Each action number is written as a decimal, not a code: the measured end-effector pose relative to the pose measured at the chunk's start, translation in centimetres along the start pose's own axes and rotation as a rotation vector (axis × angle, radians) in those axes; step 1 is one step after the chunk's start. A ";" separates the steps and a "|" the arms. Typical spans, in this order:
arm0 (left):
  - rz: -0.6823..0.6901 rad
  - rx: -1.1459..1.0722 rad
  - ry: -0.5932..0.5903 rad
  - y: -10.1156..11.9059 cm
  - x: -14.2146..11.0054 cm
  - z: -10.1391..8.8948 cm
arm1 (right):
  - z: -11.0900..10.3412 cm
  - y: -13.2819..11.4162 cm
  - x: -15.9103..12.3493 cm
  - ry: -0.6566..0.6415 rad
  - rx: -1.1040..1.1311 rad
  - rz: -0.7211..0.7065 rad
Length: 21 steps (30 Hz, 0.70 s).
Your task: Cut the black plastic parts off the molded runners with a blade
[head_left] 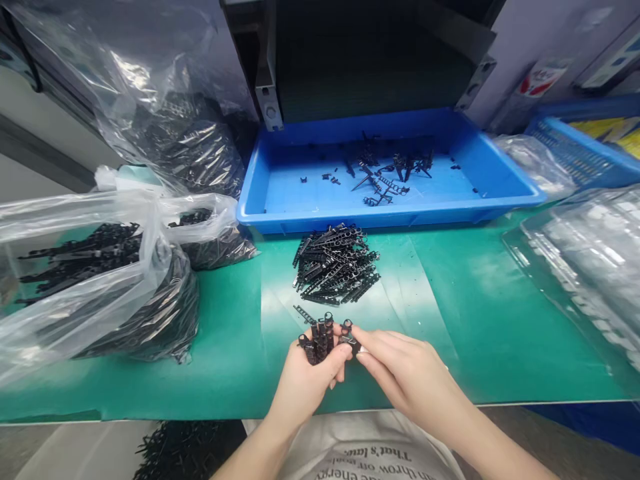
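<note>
Clutching a bundle of black parts (320, 341) in the left hand (301, 383) by the near edge of the green table (500, 327), with ends jutting above thumb and fingers; just right, beside the left thumb's tip, apparently pinching a ringed black piece (349, 339) between thumb and forefinger of the right hand (413, 370).

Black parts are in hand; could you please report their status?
Left hand holding several black parts. Right hand touching one at their right edge. Loose pile ahead, blue tray beyond; nothing blocking the hands.
</note>
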<state>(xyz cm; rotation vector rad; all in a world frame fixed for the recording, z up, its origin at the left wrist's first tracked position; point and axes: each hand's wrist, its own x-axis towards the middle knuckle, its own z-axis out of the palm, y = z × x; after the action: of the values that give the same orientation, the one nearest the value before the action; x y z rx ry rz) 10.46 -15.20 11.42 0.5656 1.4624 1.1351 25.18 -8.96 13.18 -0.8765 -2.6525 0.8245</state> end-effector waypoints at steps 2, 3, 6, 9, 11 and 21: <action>0.004 0.030 -0.004 -0.2 0.0 0.0 | 0.0 0.0 0.0 -0.004 0.004 -0.006; 0.005 0.044 -0.004 -0.2 0.0 -0.1 | 0.1 0.0 0.0 -0.001 0.002 -0.004; 0.007 0.070 -0.002 -0.5 0.0 -0.1 | 0.3 -0.1 0.0 0.016 -0.007 0.013; 0.020 0.067 0.026 -0.6 0.0 -0.1 | 0.7 -0.3 -0.1 0.037 -0.011 0.042; 0.033 0.068 0.052 -0.7 0.0 0.0 | 1.0 -0.5 -0.1 0.054 -0.009 0.059; 0.023 0.078 0.246 -0.3 -0.5 -0.3 | 3.0 -0.7 0.2 0.237 -0.096 0.070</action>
<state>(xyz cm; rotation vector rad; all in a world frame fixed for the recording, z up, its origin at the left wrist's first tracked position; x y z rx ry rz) 10.41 -15.85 11.42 0.5108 1.7206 1.2024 23.51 -10.63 11.16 -1.0273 -2.4827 0.5712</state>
